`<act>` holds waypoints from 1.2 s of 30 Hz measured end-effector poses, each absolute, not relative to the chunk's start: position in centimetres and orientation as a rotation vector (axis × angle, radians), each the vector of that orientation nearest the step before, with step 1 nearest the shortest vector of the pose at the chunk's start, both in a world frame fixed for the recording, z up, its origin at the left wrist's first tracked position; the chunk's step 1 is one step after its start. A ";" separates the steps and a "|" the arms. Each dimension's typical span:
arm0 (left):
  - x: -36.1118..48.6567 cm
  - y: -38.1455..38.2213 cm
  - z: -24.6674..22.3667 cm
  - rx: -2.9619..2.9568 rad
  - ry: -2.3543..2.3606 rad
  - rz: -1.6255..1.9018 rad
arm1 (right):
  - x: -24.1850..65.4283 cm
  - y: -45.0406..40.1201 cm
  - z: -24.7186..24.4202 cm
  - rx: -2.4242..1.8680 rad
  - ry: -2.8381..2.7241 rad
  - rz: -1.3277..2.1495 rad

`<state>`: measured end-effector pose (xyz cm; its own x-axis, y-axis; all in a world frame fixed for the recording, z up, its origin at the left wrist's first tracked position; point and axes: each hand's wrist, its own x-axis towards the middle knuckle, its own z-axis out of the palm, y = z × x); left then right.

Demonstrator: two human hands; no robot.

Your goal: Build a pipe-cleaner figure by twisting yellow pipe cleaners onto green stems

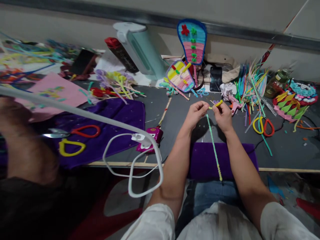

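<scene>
My left hand [197, 115] pinches a fuzzy pipe cleaner above the dark table. Its pale green length [211, 135], yellow at the lower end, hangs from these fingertips over a purple cloth [201, 160] at the table edge. A little to the right, the fingers of my right hand [223, 117] are closed on a yellow fuzzy piece [219, 103] that reaches toward my left fingertips. Whether the yellow piece and the hanging length are one strand, I cannot tell. Both hands are close together with a small gap between them.
Scissors [268, 127] and a pipe cleaner bundle [252, 86] lie right, near a pink glue gun [235, 105]. Decorated fuzzy fans [192, 43] stand behind. Left are a pink power adapter [156, 135], a white cable [107, 121], more scissors [86, 131] and another person's arm [27, 146].
</scene>
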<state>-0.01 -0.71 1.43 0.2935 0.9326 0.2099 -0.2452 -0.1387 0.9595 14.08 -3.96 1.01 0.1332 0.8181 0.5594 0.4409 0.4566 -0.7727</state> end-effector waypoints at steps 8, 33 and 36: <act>-0.2 -0.7 1.4 1.228 0.742 1.070 | 14.0 -4.3 1.5 -1.157 -1.620 0.269; -0.5 -0.8 1.9 0.990 0.740 1.011 | 14.4 -3.7 1.1 -1.085 -1.297 0.781; -0.6 -1.0 2.0 1.050 0.685 1.043 | 14.3 -3.6 1.4 -0.955 -1.101 1.072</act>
<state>-0.64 -1.02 2.04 0.3798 0.9249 0.0172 -0.3519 0.1273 0.9273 14.29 -3.63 1.42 0.1084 0.9728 0.2049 -0.1785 0.2218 -0.9586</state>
